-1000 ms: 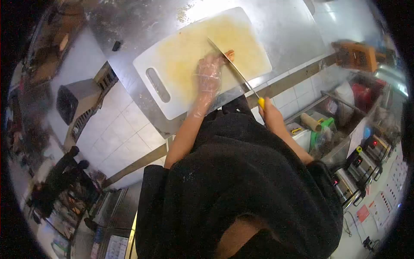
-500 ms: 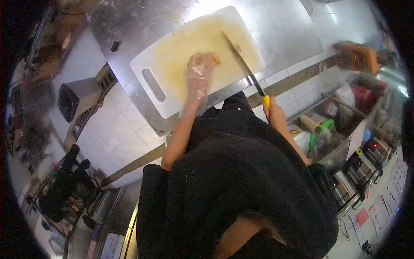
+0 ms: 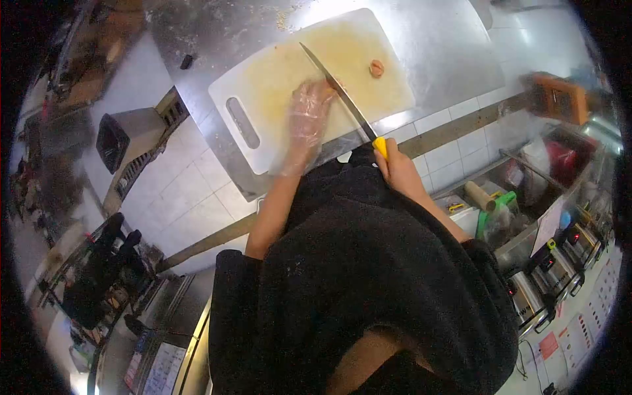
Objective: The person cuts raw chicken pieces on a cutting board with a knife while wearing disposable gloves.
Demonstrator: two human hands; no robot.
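Note:
My left hand (image 3: pixel 308 115), in a clear plastic glove, is closed on a small orange-brown piece of food (image 3: pixel 334 86), most of it hidden behind the fingers. My right hand (image 3: pixel 399 171) grips the yellow handle of a long knife (image 3: pixel 350 105). The blade runs up and left across the board, right beside the left fingertips and overlapping the food piece in this view. Both hands work over a white cutting board (image 3: pixel 266 76) with yellowish staining and a slot handle. A cut orange-brown piece (image 3: pixel 376 68) lies alone on the board's right side.
The board rests on a steel table (image 3: pixel 454 59); a small black object (image 3: pixel 187 62) lies at its left. A grey bin-like box (image 3: pixel 128 135) stands beyond the left edge. To the right are a wooden box (image 3: pixel 559 97) and a metal-framed bin (image 3: pixel 520 178) with bags.
The knife has moved left, from the right of the food to the left fingertips. A cut piece now lies farther right on the board. The view has shifted slightly.

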